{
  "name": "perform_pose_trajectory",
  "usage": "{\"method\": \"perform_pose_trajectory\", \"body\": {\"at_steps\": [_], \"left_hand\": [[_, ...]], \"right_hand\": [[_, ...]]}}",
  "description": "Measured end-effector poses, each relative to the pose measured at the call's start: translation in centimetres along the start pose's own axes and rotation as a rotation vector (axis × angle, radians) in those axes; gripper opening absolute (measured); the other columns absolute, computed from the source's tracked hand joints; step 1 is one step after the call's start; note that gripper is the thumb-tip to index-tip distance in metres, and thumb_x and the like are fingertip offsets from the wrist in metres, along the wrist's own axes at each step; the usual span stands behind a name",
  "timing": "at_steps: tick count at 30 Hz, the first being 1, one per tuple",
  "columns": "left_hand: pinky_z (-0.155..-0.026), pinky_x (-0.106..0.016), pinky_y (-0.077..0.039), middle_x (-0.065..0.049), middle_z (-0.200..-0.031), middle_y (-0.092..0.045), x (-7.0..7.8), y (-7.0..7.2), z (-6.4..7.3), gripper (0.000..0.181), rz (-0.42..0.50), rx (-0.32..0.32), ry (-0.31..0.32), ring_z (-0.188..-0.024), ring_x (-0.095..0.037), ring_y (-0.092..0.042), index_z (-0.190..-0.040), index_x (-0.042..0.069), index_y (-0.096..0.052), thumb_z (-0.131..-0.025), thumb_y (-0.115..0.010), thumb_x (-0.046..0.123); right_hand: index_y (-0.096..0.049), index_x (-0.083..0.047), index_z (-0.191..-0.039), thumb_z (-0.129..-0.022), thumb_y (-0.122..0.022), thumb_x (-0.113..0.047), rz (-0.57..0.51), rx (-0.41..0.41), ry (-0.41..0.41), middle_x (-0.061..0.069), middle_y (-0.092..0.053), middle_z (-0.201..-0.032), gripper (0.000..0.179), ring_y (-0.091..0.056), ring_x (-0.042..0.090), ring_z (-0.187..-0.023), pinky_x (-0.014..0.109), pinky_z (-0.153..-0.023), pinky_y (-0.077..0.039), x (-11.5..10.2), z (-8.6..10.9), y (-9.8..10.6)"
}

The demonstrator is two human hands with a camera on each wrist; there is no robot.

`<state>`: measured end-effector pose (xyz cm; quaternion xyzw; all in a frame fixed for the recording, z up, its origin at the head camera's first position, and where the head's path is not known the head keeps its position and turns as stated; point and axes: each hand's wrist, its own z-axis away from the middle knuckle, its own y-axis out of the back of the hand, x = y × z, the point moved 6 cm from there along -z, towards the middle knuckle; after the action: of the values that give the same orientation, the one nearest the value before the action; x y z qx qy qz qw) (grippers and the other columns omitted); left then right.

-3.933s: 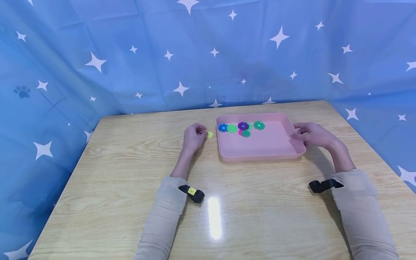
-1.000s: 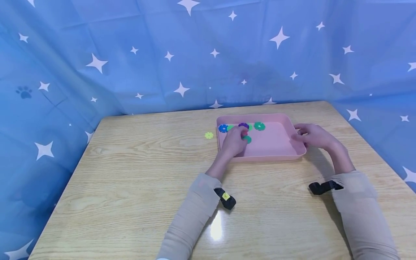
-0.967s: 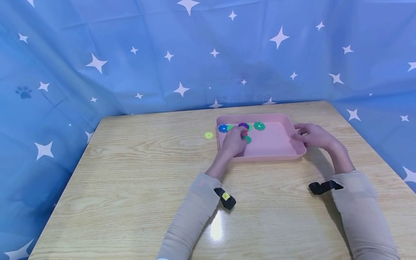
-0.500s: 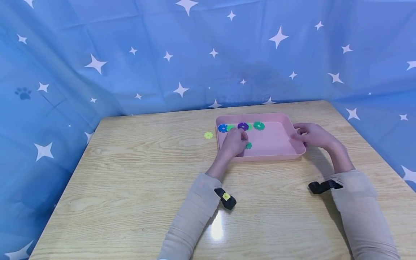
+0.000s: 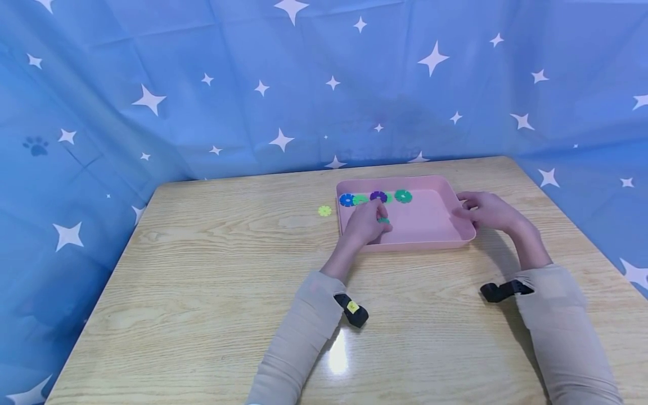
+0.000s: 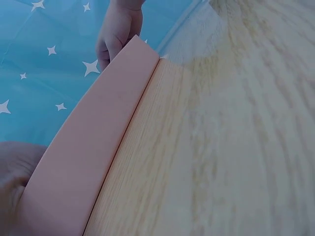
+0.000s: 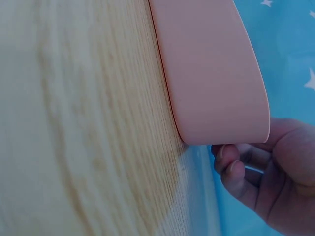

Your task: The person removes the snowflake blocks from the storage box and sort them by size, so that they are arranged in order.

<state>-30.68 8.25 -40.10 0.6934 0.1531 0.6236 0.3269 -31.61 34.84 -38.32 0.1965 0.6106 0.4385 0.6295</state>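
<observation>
Left grip (image 5: 365,223), inside the tray: thumb and finger close from opposite sides on a green notched disc (image 5: 383,220), apparently pinching it. The disc shows as a narrow strip, the rest being hidden by the fingers; whether it is clear of the tray floor cannot be told. A pinch from two sides probably suits so thin and flat a piece. The forearm crosses the tray's near edge, presumably as the shortest way in.

Right grip (image 5: 487,212): curled on the right-hand wall of the pink tray (image 5: 408,246), one digit over the rim and, in the right wrist view, other fingers bent against the outside. This hold probably steadies the light-looking tray against the left grip's work. The tray sits flat towards the far side of the worktop (image 5: 202,292).

Along the tray's far wall, left to right: a blue disc (image 5: 346,200) touching or overlapping a light green disc (image 5: 360,199); a purple disc (image 5: 378,196), partly covering a second light green disc (image 5: 389,197); and, a little apart, a larger green disc (image 5: 403,196). Kept in this band, they seem to leave the fingers room nearer the person.

Outside, just beyond the left wall, a yellow-green disc (image 5: 325,210) lies flat on the worktop, set apart from the rest, perhaps deliberately. Behind hangs a blue star-patterned curtain (image 5: 304,118).
</observation>
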Motion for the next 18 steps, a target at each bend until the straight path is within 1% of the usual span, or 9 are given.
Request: {"method": "perform_pose_trajectory", "body": {"at_steps": [1, 3, 7, 9, 13, 16, 18], "left_hand": [[-0.072, -0.023, -0.047, 0.003, -0.086, -0.06, 0.0, 0.0, 0.0, 0.018, 0.011, 0.005, -0.004, -0.083, -0.013, -0.056, -0.098, 0.016, -0.062, -0.09, -0.079, 0.016], [-0.073, -0.022, -0.048, 0.003, -0.087, -0.06, 0.2, 0.2, 0.0, 0.015, 0.037, 0.025, -0.037, -0.083, -0.013, -0.056, -0.1, 0.015, -0.062, -0.093, -0.075, 0.013], [-0.074, -0.02, -0.049, 0.002, -0.091, -0.062, 0.8, 0.8, 0.1, 0.012, 0.123, 0.087, -0.14, -0.083, -0.012, -0.057, -0.103, 0.012, -0.063, -0.095, -0.071, 0.007], [-0.073, -0.019, -0.049, 0.002, -0.092, -0.062, 0.9, 1.1, 0.3, 0.012, 0.175, 0.116, -0.179, -0.082, -0.012, -0.057, -0.104, 0.01, -0.063, -0.095, -0.07, 0.006], [-0.074, -0.016, -0.049, 0.001, -0.095, -0.062, 1.0, 1.7, 0.5, 0.013, 0.258, 0.155, -0.237, -0.083, -0.011, -0.057, -0.109, 0.006, -0.063, -0.097, -0.068, 0.006], [-0.076, -0.016, -0.05, -0.002, -0.097, -0.064, 1.0, 2.1, 0.6, 0.015, 0.301, 0.17, -0.274, -0.084, -0.012, -0.058, -0.112, 0.002, -0.064, -0.097, -0.067, 0.007], [-0.076, -0.017, -0.05, -0.004, -0.098, -0.064, 0.9, 2.4, 0.7, 0.017, 0.323, 0.175, -0.288, -0.085, -0.013, -0.059, -0.113, 0.0, -0.064, -0.097, -0.067, 0.007]], "right_hand": [[-0.041, 0.013, -0.143, -0.103, -0.058, -0.018, -0.002, -0.001, 0.001, 0.022, -0.067, -0.106, 0.053, -0.06, 0.014, -0.072, 0.03, -0.063, -0.051, 0.0, 0.0, 0.0], [-0.041, 0.013, -0.144, -0.103, -0.058, -0.018, -0.004, -0.003, 0.001, 0.02, -0.067, -0.104, 0.054, -0.059, 0.015, -0.071, 0.03, -0.063, -0.05, 0.0, 0.1, 0.0], [-0.04, 0.013, -0.144, -0.104, -0.057, -0.017, 0.001, -0.004, 0.006, 0.017, -0.067, -0.1, 0.053, -0.058, 0.015, -0.068, 0.032, -0.062, -0.049, 0.0, 0.1, -0.1], [-0.04, 0.013, -0.144, -0.104, -0.057, -0.017, 0.008, -0.003, 0.007, 0.015, -0.067, -0.098, 0.053, -0.057, 0.015, -0.067, 0.032, -0.062, -0.049, 0.0, 0.1, -0.1], [-0.041, 0.012, -0.144, -0.104, -0.057, -0.017, 0.009, -0.003, 0.006, 0.014, -0.066, -0.095, 0.052, -0.056, 0.015, -0.066, 0.033, -0.061, -0.048, 0.0, 0.1, -0.1], [-0.041, 0.012, -0.144, -0.104, -0.057, -0.017, 0.003, -0.002, 0.005, 0.014, -0.065, -0.096, 0.052, -0.056, 0.015, -0.066, 0.033, -0.061, -0.048, -0.1, 0.1, 0.0], [-0.041, 0.012, -0.144, -0.104, -0.057, -0.018, 0.002, -0.002, 0.007, 0.016, -0.066, -0.098, 0.052, -0.057, 0.015, -0.068, 0.033, -0.061, -0.048, -0.2, 0.1, 0.0]]}}
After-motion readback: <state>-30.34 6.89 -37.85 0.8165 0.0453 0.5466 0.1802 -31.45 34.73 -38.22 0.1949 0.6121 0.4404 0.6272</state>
